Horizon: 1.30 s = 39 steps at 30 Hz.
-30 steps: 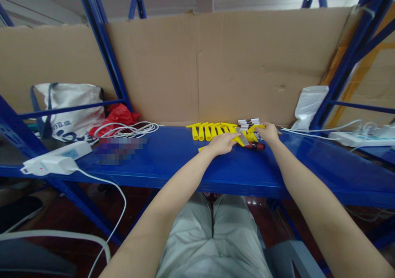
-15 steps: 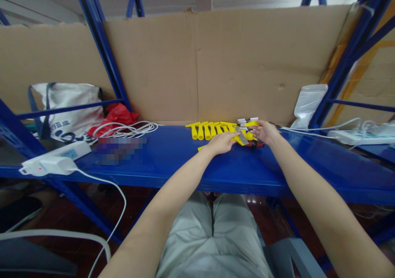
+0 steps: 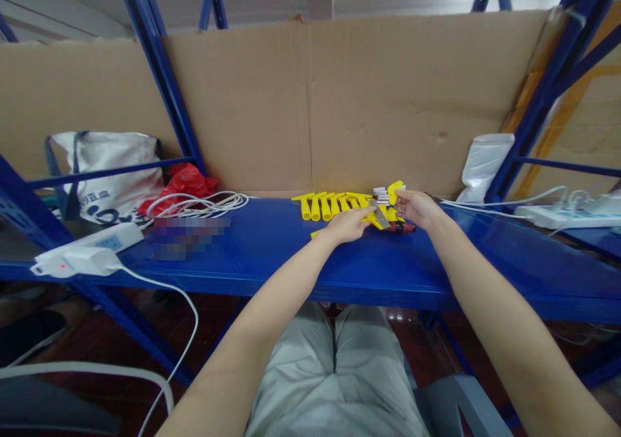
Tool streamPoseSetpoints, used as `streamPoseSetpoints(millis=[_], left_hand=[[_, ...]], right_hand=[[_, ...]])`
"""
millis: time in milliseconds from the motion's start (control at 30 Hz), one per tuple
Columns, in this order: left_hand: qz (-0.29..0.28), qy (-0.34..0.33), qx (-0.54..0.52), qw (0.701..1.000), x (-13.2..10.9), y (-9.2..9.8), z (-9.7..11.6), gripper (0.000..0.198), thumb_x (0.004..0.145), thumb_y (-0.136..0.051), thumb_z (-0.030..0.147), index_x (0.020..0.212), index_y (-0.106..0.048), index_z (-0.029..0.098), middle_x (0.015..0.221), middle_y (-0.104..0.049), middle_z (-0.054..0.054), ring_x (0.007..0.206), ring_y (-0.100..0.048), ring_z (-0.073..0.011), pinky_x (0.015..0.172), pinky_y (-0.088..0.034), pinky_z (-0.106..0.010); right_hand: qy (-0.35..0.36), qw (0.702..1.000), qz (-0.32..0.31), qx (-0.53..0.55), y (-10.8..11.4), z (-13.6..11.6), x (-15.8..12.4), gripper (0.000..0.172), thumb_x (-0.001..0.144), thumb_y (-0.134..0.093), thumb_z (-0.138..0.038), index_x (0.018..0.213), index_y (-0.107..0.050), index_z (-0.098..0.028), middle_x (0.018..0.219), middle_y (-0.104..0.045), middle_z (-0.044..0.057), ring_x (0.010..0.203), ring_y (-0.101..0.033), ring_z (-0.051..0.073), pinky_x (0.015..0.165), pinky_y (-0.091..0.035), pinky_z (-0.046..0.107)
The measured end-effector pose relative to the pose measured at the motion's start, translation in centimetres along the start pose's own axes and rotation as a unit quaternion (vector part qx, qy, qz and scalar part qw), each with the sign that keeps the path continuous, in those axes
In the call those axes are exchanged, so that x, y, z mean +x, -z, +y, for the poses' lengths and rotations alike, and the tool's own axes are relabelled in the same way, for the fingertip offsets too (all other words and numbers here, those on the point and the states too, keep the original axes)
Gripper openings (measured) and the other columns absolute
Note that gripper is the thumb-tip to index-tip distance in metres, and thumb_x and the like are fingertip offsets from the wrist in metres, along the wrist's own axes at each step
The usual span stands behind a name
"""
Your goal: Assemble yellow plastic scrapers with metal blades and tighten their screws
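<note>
My left hand (image 3: 349, 225) is closed around a yellow scraper-like tool with a flat grey metal blade (image 3: 383, 218), its grip mostly covered by my fingers. To the right, my right hand (image 3: 416, 208) pinches a small flat yellow plastic piece (image 3: 394, 192), held up and tilted. Just behind, several white pieces (image 3: 380, 195) lie by the cardboard. Several yellow tube handles (image 3: 315, 208) with flat cross ends stand in a row left of my hands. A red-and-black tool, perhaps a screwdriver (image 3: 402, 228), lies beneath my right fingers. More yellow parts are partly hidden between my hands.
The blue shelf (image 3: 272, 249) is backed by cardboard (image 3: 242, 107). At left are a white power strip (image 3: 92, 249), coiled white cable (image 3: 228, 202), a red bag (image 3: 187, 180) and a cloth bag (image 3: 116, 159). A white pouch (image 3: 485, 165) and another power strip (image 3: 567, 216) are at right.
My right hand has moved slightly down, and the yellow piece in it has turned from lying flat to tilted upward. My left hand with the bladed tool has barely moved.
</note>
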<state>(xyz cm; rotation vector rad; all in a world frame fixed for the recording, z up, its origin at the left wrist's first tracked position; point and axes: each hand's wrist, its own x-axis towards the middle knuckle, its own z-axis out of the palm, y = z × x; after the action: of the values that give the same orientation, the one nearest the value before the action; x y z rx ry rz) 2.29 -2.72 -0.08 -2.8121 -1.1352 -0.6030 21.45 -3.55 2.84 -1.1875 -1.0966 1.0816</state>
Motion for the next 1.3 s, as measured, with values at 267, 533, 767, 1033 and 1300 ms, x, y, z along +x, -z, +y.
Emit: streamPoseSetpoints(millis=[267,533,767,1033,1300], left_hand=[[-0.004,0.062,0.025,0.998,-0.1,0.1,0.1,0.056,0.090,-0.046,0.035,0.140,-0.027,0.017,0.117,-0.066,-0.013,0.107,-0.062,-0.0264,0.086,-0.048,-0.034],[-0.006,0.052,0.001,0.999,-0.1,0.1,0.3,0.051,0.089,-0.048,0.033,0.135,-0.028,0.020,0.117,-0.065,-0.011,0.106,-0.063,-0.0255,0.085,-0.049,-0.035],[-0.002,0.041,-0.005,0.999,-0.2,0.2,0.3,0.042,0.090,-0.046,0.032,0.128,-0.034,0.019,0.117,-0.064,-0.011,0.105,-0.063,-0.0250,0.083,-0.049,-0.034],[-0.010,0.024,0.011,1.000,-0.2,0.3,0.4,0.035,0.091,-0.044,0.031,0.124,-0.040,0.020,0.114,-0.066,-0.010,0.105,-0.062,-0.0247,0.083,-0.048,-0.033],[-0.008,0.017,0.016,1.000,-0.2,0.3,0.2,0.033,0.090,-0.045,0.030,0.122,-0.043,0.022,0.113,-0.065,-0.010,0.105,-0.062,-0.0259,0.083,-0.048,-0.035]], right_hand=[[0.031,0.990,-0.075,-0.113,-0.5,0.6,-0.4,0.030,0.072,-0.070,-0.030,0.059,-0.046,-0.018,0.046,-0.037,-0.006,0.041,-0.028,0.005,0.040,-0.022,0.019],[0.030,0.974,-0.091,-0.205,-1.3,0.7,-1.2,0.032,0.069,-0.072,-0.033,0.058,-0.046,-0.017,0.042,-0.033,-0.009,0.038,-0.025,0.003,0.038,-0.017,0.018],[0.026,0.964,-0.055,-0.259,-1.6,0.6,-1.4,0.035,0.065,-0.074,-0.040,0.058,-0.048,-0.018,0.042,-0.037,-0.008,0.038,-0.027,0.003,0.038,-0.019,0.019],[0.027,0.960,-0.024,-0.279,-2.0,0.5,-1.6,0.032,0.070,-0.071,-0.031,0.056,-0.046,-0.017,0.039,-0.033,-0.009,0.038,-0.026,0.003,0.039,-0.017,0.019],[0.045,0.949,0.000,-0.313,-1.8,1.1,-0.7,0.030,0.070,-0.072,-0.029,0.057,-0.048,-0.017,0.042,-0.040,-0.007,0.039,-0.029,0.003,0.039,-0.020,0.020]])
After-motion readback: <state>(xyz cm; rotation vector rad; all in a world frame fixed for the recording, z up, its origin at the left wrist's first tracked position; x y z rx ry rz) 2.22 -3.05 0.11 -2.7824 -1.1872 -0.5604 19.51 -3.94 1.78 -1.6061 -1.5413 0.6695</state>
